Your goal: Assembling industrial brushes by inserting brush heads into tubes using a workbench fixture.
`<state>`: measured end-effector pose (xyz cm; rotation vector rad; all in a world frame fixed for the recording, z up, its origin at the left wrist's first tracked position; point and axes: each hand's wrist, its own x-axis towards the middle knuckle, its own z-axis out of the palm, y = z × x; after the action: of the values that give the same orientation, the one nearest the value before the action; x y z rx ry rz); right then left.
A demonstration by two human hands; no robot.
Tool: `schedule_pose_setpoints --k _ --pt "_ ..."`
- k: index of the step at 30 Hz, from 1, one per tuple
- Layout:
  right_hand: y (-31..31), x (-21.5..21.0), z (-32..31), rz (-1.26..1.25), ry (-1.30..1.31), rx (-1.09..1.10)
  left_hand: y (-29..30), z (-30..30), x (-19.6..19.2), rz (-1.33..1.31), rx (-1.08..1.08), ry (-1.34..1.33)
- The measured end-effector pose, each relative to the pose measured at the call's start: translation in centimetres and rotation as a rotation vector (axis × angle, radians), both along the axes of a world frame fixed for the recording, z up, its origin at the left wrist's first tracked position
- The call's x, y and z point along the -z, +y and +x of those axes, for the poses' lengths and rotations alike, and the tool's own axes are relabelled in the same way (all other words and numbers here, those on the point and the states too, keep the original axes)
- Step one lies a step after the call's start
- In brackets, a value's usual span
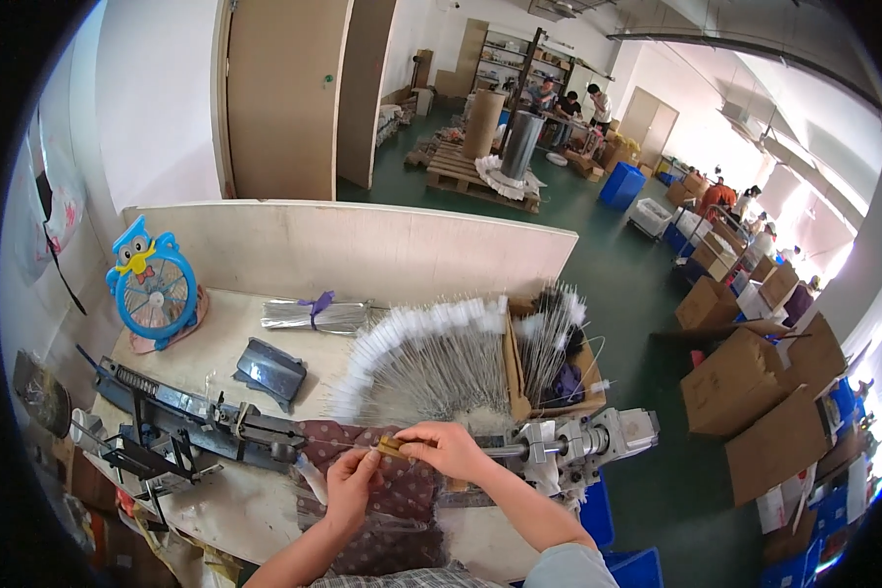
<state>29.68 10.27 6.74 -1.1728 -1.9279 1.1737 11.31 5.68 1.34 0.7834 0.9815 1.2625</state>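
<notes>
My right hand (445, 450) pinches a small brass-coloured block (391, 447) between its thumb and fingers. Close beside it, my left hand (351, 478) has thumb and forefinger pressed together near the block; whatever lies between them is too small to make out. Both hands are over a brown dotted cloth (414, 490) at the table's front. Left of them lies a long metal bench fixture (250, 428), its rod end pointing toward my hands. To their right is a machine head (583, 443) with a shaft.
Wire-stemmed white brushes (431, 358) fan out behind my hands, beside a cardboard box (515, 367) holding more. A wire bundle (316, 315), a dark plastic packet (270, 372) and a blue fan (157, 294) stand farther back. A low board (363, 245) edges the table. People work far off.
</notes>
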Motion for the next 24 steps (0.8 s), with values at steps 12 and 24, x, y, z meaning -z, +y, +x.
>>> schedule_pose_setpoints --k 12,24 --pt "0.9 -1.9 -2.7 0.681 -0.269 0.057 0.2 -2.6 -1.5 -0.188 -0.275 -0.135" --pt "1.8 -1.0 -8.9 0.288 -0.348 -0.050 -0.6 -4.4 -1.2 -0.250 -0.180 -0.222"
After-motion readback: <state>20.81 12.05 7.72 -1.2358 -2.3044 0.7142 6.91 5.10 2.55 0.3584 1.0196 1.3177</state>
